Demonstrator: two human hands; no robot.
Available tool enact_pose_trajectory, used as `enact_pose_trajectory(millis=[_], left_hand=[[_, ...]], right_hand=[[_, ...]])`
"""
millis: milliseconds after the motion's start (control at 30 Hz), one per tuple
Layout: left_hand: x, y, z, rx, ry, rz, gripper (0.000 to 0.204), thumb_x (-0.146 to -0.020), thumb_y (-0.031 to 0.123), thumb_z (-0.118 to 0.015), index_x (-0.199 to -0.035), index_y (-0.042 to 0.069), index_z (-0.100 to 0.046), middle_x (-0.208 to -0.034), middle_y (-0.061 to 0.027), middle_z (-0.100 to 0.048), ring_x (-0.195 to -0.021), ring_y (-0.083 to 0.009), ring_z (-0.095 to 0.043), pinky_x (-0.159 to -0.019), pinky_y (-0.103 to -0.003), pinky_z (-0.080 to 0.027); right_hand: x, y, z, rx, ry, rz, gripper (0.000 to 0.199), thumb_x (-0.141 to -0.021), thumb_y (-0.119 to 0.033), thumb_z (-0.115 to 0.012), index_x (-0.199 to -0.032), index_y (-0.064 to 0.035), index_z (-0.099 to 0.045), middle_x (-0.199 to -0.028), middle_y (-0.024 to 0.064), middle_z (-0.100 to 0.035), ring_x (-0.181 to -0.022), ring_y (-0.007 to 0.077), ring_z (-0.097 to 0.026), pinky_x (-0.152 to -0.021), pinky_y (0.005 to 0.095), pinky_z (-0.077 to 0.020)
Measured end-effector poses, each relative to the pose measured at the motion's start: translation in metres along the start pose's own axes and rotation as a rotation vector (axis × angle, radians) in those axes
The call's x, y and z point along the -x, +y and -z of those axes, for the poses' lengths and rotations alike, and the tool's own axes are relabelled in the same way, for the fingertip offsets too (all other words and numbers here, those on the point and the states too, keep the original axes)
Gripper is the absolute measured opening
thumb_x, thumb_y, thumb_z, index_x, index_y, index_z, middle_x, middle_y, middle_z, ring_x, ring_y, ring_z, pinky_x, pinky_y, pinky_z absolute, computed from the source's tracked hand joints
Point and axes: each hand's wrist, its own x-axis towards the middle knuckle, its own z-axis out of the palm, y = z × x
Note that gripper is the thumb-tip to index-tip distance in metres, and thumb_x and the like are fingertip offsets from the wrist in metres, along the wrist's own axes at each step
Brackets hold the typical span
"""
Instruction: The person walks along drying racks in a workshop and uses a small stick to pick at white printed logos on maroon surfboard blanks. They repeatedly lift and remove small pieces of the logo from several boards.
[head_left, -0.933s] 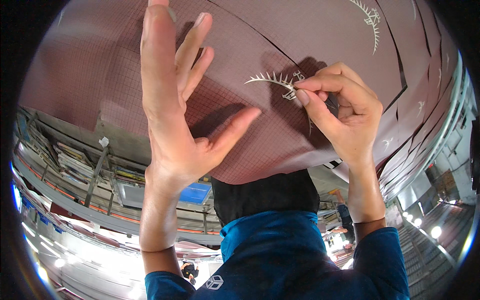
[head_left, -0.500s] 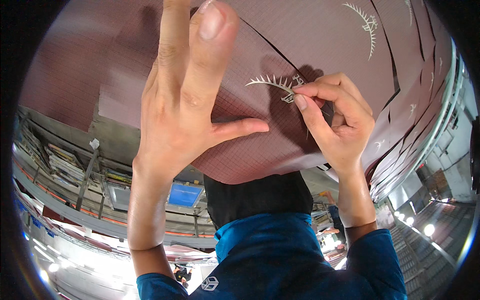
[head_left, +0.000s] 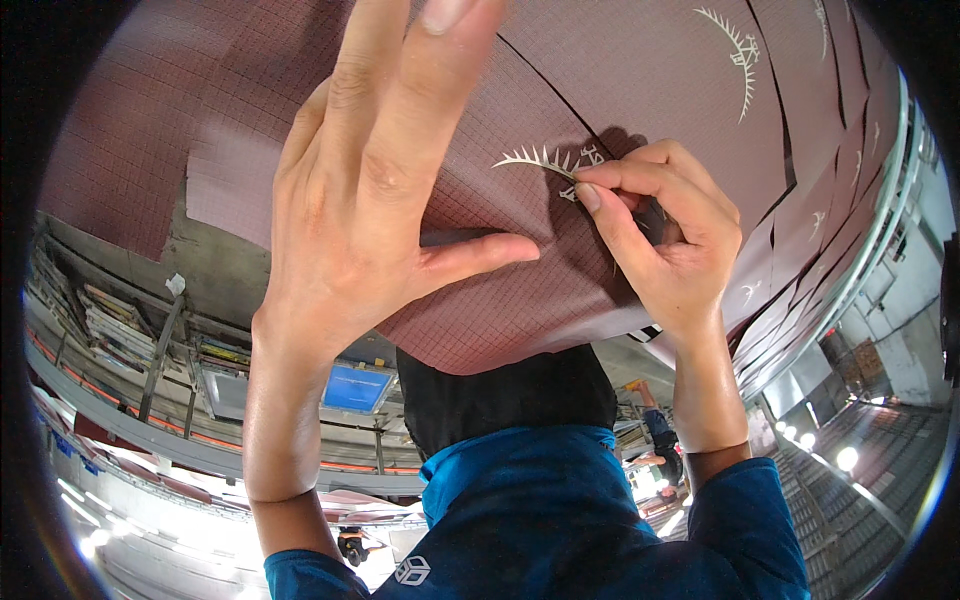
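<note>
A mauve-brown cloth [head_left: 480, 330] with a fine grid pattern spreads under both hands. My right hand [head_left: 665, 225] is closed, its thumb and forefinger pinching the end of a pale, spiky curved piece [head_left: 530, 158]. Beyond the fingertips, small pale shapes [head_left: 592, 155] show against the hand's shadow; whether the piece is loose or joined to the cloth I cannot tell. On the left, my left hand [head_left: 350, 190] is open above the cloth, fingers stretched out and thumb pointing toward the right hand. It holds nothing that I can see.
A similar pale spiky motif [head_left: 740, 62] lies on the cloth at the far right, by dark slits or edges [head_left: 785, 150]. Racks with stacked flat items [head_left: 120, 325] and a blue panel [head_left: 355, 388] stand at the lower left. Another person [head_left: 660, 435] is in the background.
My right hand has shifted slightly left across the cloth, still pinching the pale piece. My left hand stays spread in nearly the same pose. The whole view has shifted a little.
</note>
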Motion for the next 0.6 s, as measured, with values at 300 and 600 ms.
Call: enact_pose_trajectory(millis=[300,600], left_hand=[[-0.011,0.008,0.011,0.037,-0.102,0.082,0.164,-0.051,0.029,-0.102,-0.156,0.018,0.024,-0.159,-0.0403,-0.002,-0.142,-0.0534,-0.031,-0.108,-0.058,-0.041],[0.002,-0.021,-0.027,0.185,0.314,-0.086,0.165,-0.052,0.036,-0.101,-0.156,0.021,0.026,-0.156,-0.0438,-0.003,-0.142,-0.0531,-0.029,-0.105,-0.056,-0.044]], right_hand=[[0.0,0.012,-0.003,-0.041,0.004,0.027,0.015,-0.078,0.002,-0.077,-0.092,-0.0018,-0.076,-0.084,0.0084,-0.066,-0.069,0.0138,-0.063,-0.061,0.0242,-0.0504],[0.001,0.012,-0.004,-0.043,-0.004,0.023,0.015,-0.077,0.003,-0.077,-0.091,-0.0026,-0.076,-0.082,0.0075,-0.065,-0.069,0.0144,-0.064,-0.061,0.0251,-0.051]])
